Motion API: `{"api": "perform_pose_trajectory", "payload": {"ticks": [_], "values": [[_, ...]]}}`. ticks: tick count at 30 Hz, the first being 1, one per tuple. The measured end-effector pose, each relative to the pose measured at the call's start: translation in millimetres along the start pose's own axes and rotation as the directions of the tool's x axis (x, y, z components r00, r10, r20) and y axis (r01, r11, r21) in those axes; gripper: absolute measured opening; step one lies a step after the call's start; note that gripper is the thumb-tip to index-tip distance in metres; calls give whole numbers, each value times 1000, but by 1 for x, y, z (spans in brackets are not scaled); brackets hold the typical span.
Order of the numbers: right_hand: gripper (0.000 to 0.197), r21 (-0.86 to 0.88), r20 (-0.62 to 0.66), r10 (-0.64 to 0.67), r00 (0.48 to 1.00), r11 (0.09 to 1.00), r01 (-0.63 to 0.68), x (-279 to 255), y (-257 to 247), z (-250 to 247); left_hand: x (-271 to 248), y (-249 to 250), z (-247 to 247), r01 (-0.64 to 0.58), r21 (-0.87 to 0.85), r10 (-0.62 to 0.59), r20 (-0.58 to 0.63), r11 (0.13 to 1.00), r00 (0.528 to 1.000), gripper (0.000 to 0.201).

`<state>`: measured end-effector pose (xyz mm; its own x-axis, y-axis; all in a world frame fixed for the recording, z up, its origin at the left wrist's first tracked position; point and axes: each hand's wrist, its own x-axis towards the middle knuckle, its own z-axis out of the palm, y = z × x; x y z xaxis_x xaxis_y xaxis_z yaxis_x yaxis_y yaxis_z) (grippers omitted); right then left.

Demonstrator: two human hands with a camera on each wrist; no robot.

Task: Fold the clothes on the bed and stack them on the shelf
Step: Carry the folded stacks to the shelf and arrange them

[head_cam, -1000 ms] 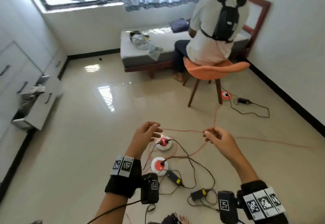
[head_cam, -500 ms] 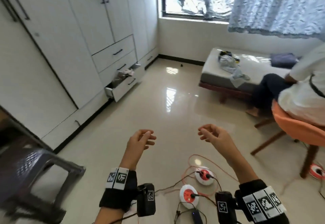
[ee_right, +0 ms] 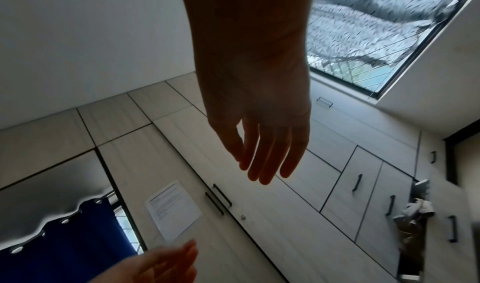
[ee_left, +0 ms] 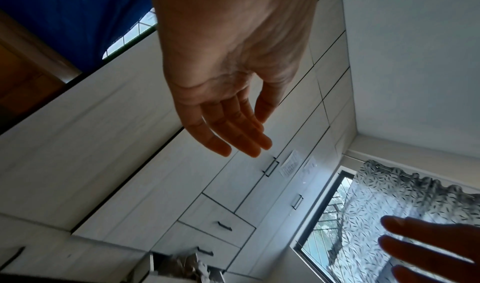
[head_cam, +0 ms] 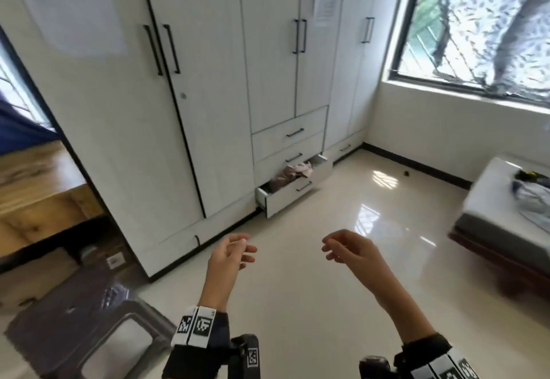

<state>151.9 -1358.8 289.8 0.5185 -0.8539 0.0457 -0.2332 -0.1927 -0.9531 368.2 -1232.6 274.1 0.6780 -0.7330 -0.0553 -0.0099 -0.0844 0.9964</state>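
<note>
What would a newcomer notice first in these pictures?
First, the two empty hands raised in the foreground, the left hand and the right hand, fingers relaxed. Behind them stands a tall white wardrobe, its bottom drawer pulled open with clothes spilling out. At the right edge, a bed carries crumpled laundry.

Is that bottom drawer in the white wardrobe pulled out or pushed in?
Pulled out. The bottom drawer juts from the wardrobe over the floor, and crumpled clothes show inside it. The drawers above it sit flush.

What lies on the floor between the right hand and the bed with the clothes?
Head view: only bare glossy floor separates right hand from bed.
</note>
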Motion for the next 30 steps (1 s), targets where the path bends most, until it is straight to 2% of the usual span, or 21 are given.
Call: {"api": "perform_pose_trajectory", "payload": {"ticks": [4,8,14,17,23,27,30], "values": [[10,9,99,-68,993,998,67,106,-16,30,99,23,-5,-39,4,39,-71,999,997,14],[10,54,178,-107,978,994,99,186,-32,55,173,46,-13,-67,21,69,-112,998,991,16],[10,111,326,-203,923,978,176,331,-48,95,293,74,-23,-154,67,165,-215,986,963,17],[11,112,349,-245,904,969,220,390,-56,113,341,87,-24,-182,91,199,-238,979,951,16],[10,132,476,-333,814,942,308,544,-94,156,475,120,-22,-231,120,259,-390,966,884,15],[11,145,521,-372,768,926,349,618,-132,188,541,138,-37,-266,147,304,-518,953,800,14],[11,162,516,-432,740,897,410,665,-159,223,581,153,-59,-290,193,346,-603,937,719,12]]}}
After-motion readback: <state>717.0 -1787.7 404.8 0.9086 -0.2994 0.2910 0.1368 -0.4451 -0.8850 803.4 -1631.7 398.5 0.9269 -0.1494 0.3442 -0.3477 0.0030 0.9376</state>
